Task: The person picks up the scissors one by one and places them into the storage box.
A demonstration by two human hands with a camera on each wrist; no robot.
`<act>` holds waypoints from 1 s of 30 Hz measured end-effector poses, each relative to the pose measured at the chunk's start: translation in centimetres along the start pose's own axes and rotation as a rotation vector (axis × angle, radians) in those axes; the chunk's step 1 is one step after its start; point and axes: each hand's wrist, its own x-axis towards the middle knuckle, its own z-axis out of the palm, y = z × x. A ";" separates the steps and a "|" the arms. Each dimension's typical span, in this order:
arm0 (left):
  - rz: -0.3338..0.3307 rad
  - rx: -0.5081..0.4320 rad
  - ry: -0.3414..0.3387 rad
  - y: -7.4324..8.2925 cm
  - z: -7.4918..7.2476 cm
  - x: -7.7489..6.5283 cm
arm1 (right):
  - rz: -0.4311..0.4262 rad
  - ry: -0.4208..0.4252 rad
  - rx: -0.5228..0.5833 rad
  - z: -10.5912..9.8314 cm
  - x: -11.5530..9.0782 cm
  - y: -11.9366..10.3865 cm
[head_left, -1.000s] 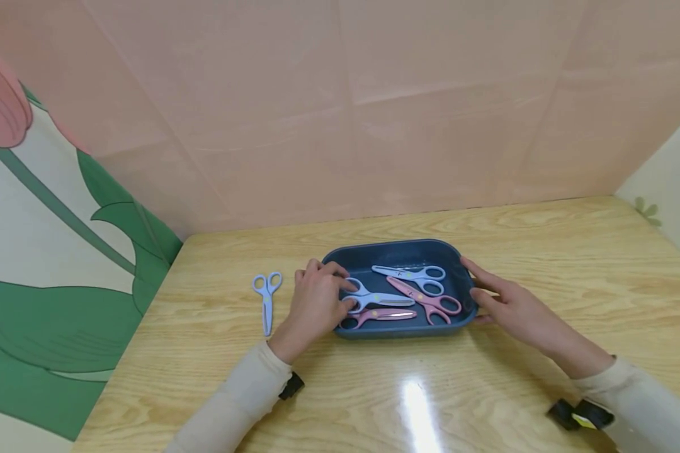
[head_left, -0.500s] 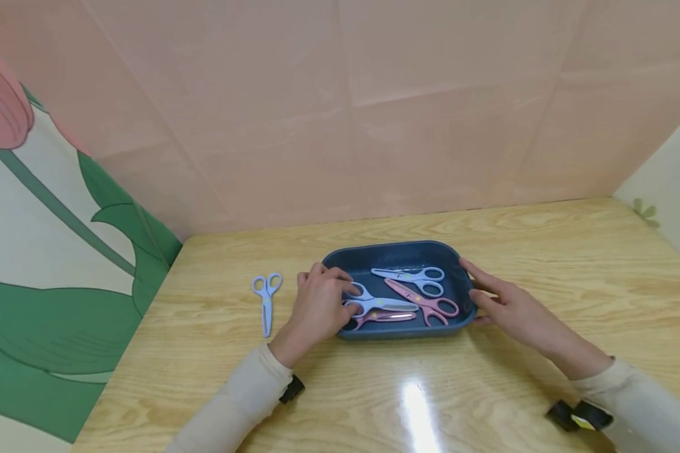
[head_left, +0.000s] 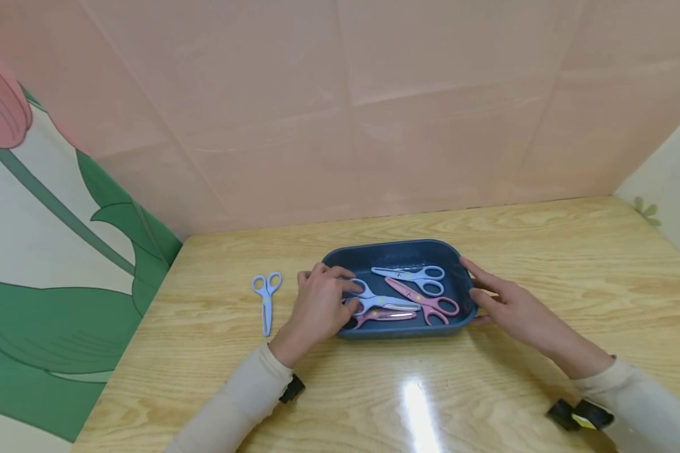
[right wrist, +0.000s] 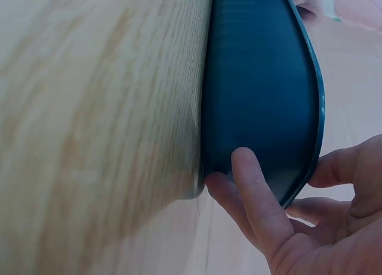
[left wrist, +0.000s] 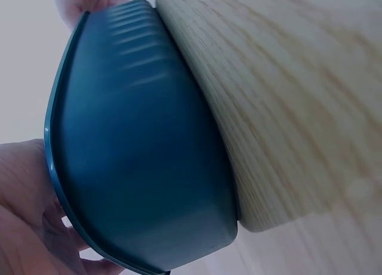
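A dark blue plastic tray (head_left: 393, 253) stands on the wooden table with several scissors in it. At its left end my left hand (head_left: 320, 301) reaches over the rim and pinches the handles of blue scissors (head_left: 386, 302), whose blades point right. Pink scissors (head_left: 383, 316) lie partly under these. Further right in the tray are other pink scissors (head_left: 427, 305) and, behind them, other blue scissors (head_left: 410, 275). My right hand (head_left: 510, 308) grips the tray's right end. In the right wrist view, its fingers (right wrist: 256, 197) press the outer wall. The left fingertips are hidden in the left wrist view.
One more pair of blue scissors (head_left: 267, 303) lies on the table (head_left: 572, 264) left of the tray, blades toward me. Behind the table rises a pink covered wall (head_left: 374, 126). A wall with a painted flower (head_left: 113, 314) is at the left.
The blue scissors under my left hand have shifted slightly right, along with the left fingers. My right hand and the tray stay nearly where they were.
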 end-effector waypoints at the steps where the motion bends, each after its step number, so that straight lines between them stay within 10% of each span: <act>1: 0.003 0.002 0.008 0.0 0.0 0.0 | 0.001 -0.001 0.004 0.0 0.0 0.0; 13: -0.023 -0.048 0.071 -0.9 -1.0 0.0 | -0.011 0.003 0.022 -0.1 -0.1 0.0; 30: -0.151 -0.099 0.157 -6.2 -4.0 -1.5 | -0.008 0.002 0.026 0.0 -0.1 0.1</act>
